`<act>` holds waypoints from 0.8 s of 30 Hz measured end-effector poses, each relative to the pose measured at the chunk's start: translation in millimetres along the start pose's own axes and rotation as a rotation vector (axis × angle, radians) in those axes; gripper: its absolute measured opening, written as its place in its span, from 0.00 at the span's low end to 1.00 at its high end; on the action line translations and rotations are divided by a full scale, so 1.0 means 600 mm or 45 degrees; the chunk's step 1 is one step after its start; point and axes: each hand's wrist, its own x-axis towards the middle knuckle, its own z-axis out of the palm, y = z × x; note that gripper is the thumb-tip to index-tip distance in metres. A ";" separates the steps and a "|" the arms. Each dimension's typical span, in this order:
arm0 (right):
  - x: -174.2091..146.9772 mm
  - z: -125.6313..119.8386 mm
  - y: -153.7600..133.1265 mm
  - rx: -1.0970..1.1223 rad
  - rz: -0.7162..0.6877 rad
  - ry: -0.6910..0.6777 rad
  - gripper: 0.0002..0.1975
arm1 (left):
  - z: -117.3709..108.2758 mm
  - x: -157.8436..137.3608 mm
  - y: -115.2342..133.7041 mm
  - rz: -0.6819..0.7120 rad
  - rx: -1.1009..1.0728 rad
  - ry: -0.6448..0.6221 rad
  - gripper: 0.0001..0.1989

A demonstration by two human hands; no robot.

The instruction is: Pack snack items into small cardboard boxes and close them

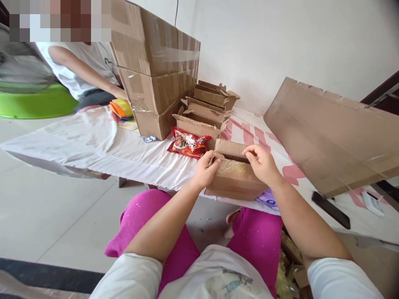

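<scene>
A small cardboard box (pixel 238 182) stands at the table's near edge in front of me, its top side open. My left hand (pixel 208 168) is closed on the torn flap at the box's left end. At the right end, my right hand (pixel 260 162) has thumb and fingers pinched together at the box's upper edge. A red food packet (pixel 190 143) with a noodle-like picture lies just beyond my left hand. Under the box's right end a purple packet (pixel 268 200) sticks out. What lies inside the box is hidden from me.
Several open cardboard boxes (pixel 199 122) stand in a row behind the red packet. Taped cartons (pixel 162 62) are stacked at the left. A large cardboard sheet (pixel 330 133) leans at the right, near a dark phone (pixel 331 209). Another person's arm (pixel 90 74) reaches toward a yellow-orange item (pixel 121 109).
</scene>
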 end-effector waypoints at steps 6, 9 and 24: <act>-0.043 -0.013 0.012 -0.120 -0.192 0.026 0.06 | 0.005 0.005 -0.001 -0.050 0.102 0.017 0.03; -0.059 -0.016 0.011 -0.237 -0.409 0.036 0.09 | 0.006 0.009 -0.001 -0.078 0.114 0.022 0.03; -0.038 -0.018 0.032 -0.538 -0.984 -0.165 0.09 | 0.007 0.011 0.002 -0.053 0.130 -0.005 0.03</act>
